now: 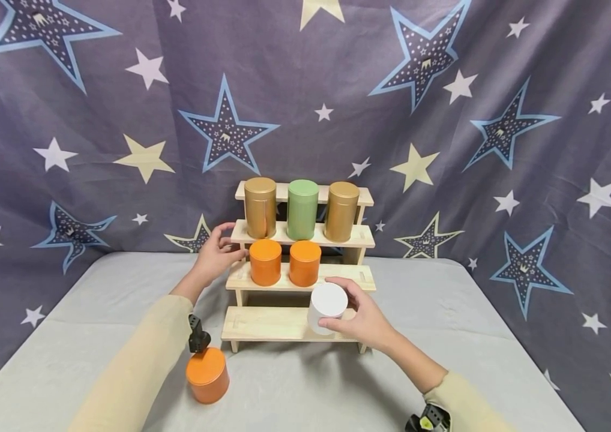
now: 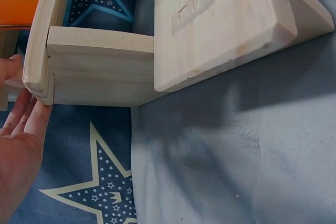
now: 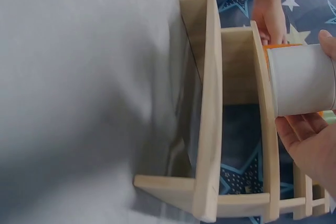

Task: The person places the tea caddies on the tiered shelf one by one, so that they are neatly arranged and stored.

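Note:
My right hand [image 1: 362,318] holds a white round tin [image 1: 328,303] by its sides, thumb in front and fingers behind. In the head view the tin overlaps the lower steps of a stepped wooden rack [image 1: 267,324]. My left hand [image 1: 216,255] grips the left end of the rack at an upper step, beside the orange tins. In the left wrist view its fingers [image 2: 37,121] touch the end of a wooden board. Two orange tins [image 1: 265,262] stand on the step below the one bearing two gold tins [image 1: 260,208] and a green tin [image 1: 302,210].
Another orange tin [image 1: 208,375] stands on the grey cloth-covered table [image 1: 122,312], left in front of the rack and close by the left forearm. A star-patterned curtain [image 1: 305,90] hangs behind the rack and along the sides.

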Available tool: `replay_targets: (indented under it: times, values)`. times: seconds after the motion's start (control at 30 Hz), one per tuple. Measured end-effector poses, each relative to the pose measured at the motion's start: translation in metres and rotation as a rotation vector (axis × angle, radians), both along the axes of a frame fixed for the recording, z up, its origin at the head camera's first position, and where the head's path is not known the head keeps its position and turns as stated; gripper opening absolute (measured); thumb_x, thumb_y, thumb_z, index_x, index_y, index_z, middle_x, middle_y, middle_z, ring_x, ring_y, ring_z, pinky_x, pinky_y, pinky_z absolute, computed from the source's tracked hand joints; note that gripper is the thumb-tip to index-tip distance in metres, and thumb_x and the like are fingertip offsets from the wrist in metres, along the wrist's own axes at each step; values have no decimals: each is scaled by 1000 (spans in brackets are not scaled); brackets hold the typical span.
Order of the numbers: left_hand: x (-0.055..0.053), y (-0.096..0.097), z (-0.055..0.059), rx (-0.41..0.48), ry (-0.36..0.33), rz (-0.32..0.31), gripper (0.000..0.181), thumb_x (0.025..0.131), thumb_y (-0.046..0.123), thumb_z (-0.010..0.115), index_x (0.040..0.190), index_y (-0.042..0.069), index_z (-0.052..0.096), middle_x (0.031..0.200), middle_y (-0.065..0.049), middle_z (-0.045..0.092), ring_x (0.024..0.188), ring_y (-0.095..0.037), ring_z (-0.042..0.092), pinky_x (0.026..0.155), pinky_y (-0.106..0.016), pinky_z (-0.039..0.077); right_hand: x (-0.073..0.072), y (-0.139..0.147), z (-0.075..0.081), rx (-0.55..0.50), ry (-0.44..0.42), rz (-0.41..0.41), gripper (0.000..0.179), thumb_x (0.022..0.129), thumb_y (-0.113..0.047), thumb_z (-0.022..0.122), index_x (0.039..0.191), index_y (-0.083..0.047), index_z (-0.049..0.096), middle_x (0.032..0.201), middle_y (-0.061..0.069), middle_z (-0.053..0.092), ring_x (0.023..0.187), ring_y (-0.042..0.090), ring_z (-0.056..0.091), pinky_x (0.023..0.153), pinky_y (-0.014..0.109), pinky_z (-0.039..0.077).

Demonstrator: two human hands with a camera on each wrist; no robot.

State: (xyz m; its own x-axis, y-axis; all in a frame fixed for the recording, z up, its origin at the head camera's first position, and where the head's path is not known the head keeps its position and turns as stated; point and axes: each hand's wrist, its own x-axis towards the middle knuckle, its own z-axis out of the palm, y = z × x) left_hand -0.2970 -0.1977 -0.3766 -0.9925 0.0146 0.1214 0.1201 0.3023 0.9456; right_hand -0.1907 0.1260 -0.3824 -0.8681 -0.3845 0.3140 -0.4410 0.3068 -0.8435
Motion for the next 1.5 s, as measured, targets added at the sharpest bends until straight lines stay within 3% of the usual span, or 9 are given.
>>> replay_targets:
  times: [0.27,0.63,0.83,1.1,1.5]
  values:
    - [-1,1,-1,-2,-6,1,75,84,4,66,144,14,23,128,-24,51,122,-36,51,96,-41,47,-7,11,4,-10,17,-51,71,69,-12,82,131,-10,48,121,10,56,99,12,57,85,24,48]
    - [-1,1,-2,4,-5,2,76,84,5,67,144,17,23,129,-24,52,121,-36,52,94,-37,48,-22,24,15,-10,38,-126,71,71,-11,81,133,-10,46,121,12,57,101,15,55,87,29,47]
    - [0,1,-1,0,7,2,76,84,6,67,145,17,23,128,-24,52,122,-36,52,96,-43,46,-34,25,18,-29,23,-161,70,73,-9,79,134,-11,45,120,14,56,101,20,56,86,34,47]
    - [-3,0,-3,-2,-3,13,75,83,4,67,143,16,24,126,-23,53,121,-35,53,97,-43,46,-48,17,20,-49,-55,-196,70,74,-5,77,135,-6,43,124,18,53,104,28,55,84,31,47]
    - [-1,1,-1,-1,-1,4,76,84,6,67,145,17,22,128,-24,52,122,-35,51,96,-40,47,-64,13,12,-58,-39,-267,71,74,-15,80,135,-11,44,120,14,54,94,22,55,75,25,46]
